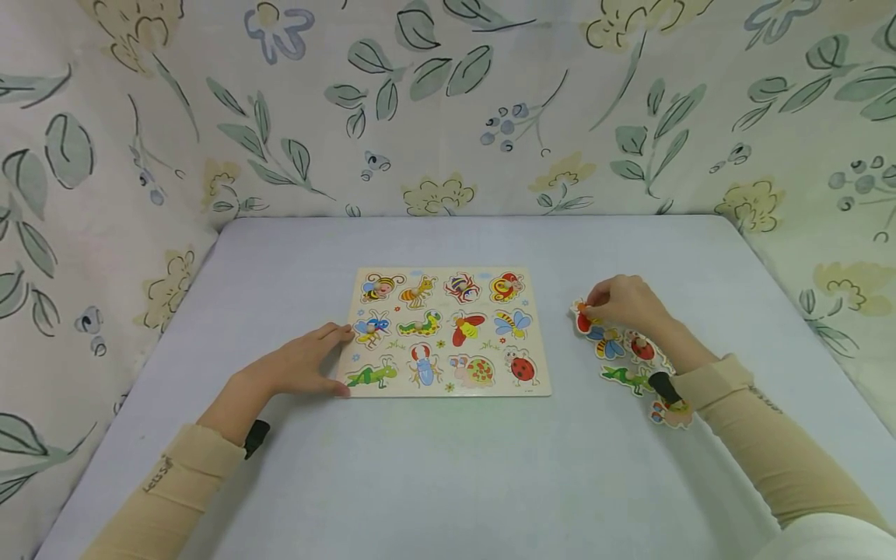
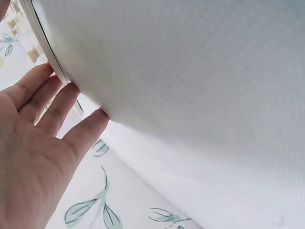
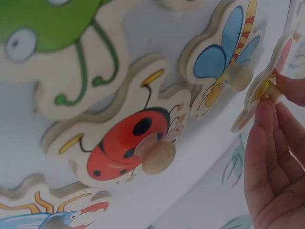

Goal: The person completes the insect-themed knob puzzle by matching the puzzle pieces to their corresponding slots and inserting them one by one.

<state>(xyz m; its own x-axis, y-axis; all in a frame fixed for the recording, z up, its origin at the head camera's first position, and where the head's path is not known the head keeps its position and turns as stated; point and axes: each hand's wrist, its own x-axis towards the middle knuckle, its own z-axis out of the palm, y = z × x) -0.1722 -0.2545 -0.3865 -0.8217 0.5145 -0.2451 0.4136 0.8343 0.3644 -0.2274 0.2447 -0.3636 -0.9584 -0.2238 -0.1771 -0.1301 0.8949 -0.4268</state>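
My left hand (image 1: 301,359) touches the left edge of an insect puzzle board (image 1: 498,385) with outstretched fingers; the left wrist view shows the fingertips along that edge. To the right of the board, my right hand (image 1: 633,305) pinches the small wooden knob of a red-winged insect puzzle piece (image 3: 261,93) between thumb and fingers. The piece stands tilted in the right wrist view. Close to it lie a blue-winged dragonfly piece (image 3: 224,45) and a ladybug piece (image 3: 128,140), each with a round knob. A green grasshopper piece (image 1: 626,377) lies nearer me.
A snail piece (image 1: 670,412) lies partly under the right wrist. Part of a blue beetle piece (image 3: 43,217) shows low in the right wrist view. The white table (image 1: 434,474) meets a floral cloth (image 1: 448,109) at its back and sides.
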